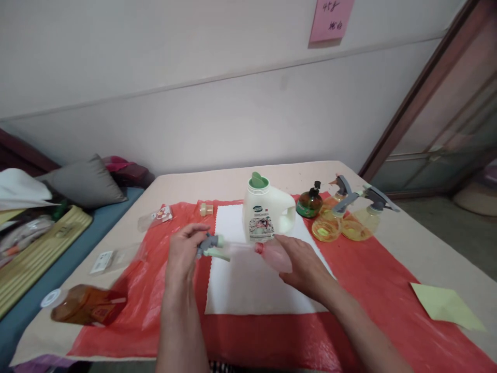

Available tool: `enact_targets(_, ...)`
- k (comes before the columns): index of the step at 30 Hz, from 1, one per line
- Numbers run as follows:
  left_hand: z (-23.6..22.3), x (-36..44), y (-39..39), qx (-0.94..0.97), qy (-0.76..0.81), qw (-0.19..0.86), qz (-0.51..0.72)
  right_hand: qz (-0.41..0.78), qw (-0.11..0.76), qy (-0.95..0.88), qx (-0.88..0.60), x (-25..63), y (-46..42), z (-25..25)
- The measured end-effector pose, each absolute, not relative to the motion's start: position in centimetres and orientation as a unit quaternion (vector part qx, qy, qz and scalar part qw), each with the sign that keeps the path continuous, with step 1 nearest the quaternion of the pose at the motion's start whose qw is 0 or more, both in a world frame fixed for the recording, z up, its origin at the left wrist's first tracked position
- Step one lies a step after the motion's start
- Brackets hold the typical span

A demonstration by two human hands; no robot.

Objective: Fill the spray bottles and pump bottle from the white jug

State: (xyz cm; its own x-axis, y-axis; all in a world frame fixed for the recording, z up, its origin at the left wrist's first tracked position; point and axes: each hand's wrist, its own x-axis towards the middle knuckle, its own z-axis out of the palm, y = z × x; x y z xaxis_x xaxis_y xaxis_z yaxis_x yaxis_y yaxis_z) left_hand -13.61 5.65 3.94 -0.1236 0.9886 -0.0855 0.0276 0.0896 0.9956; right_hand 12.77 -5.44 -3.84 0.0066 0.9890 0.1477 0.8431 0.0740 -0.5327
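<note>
My left fingers (202,231) hold the gray spray top (209,242). My right fingers (280,277) hold the pink bottle (276,257). Both things are up over the white cloth (240,295), in front of the big white jug (251,207) on the tabletop (229,180).

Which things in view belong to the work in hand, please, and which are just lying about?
In the work:
spray head, left hand
pink bottle, right hand
probably the open white jug

Apparently just lying about:
brown-filled bottle
pump bottle
yellow-green note
grey cushion
</note>
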Motion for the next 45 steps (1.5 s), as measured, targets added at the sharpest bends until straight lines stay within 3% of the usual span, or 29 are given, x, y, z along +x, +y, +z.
enact_targets(6,1.0,-16.2,8.3,0.418,0.603,0.318,0.6,0.255,0.352,-0.546,-0.716,11.4,-4.9,-2.6)
enact_targets(12,-2.6,-15.3,10.5,0.512,0.703,0.199,0.451,0.36,0.427,-0.533,-0.635,8.9,-4.7,-4.4)
enact_targets(19,-5.8,-11.1,10.5,0.572,0.697,0.265,0.343,0.356,0.429,-0.564,-0.61,5.7,-4.1,-5.3)
enact_targets(27,-2.5,-9.4,8.6,0.607,0.597,0.325,0.411,0.346,0.329,-0.587,-0.654,5.7,-3.2,-7.2)
enact_targets(31,-0.8,-8.9,6.5,0.631,0.535,0.407,0.386,0.349,0.432,-0.521,-0.648,8.5,-2.9,-6.6)
enact_targets(36,0.0,-8.9,4.4,0.706,0.476,0.504,0.149,0.288,0.536,-0.418,-0.675,12.2,-1.3,-5.8)
enact_targets(40,0.2,-8.1,3.7,0.751,0.472,0.458,0.058,0.293,0.557,-0.415,-0.657,12.9,0.3,-5.1)
enact_targets(45,0.4,-8.3,4.1,0.748,0.499,0.423,0.111,0.305,0.567,-0.442,-0.625,12.3,2.4,-4.4)
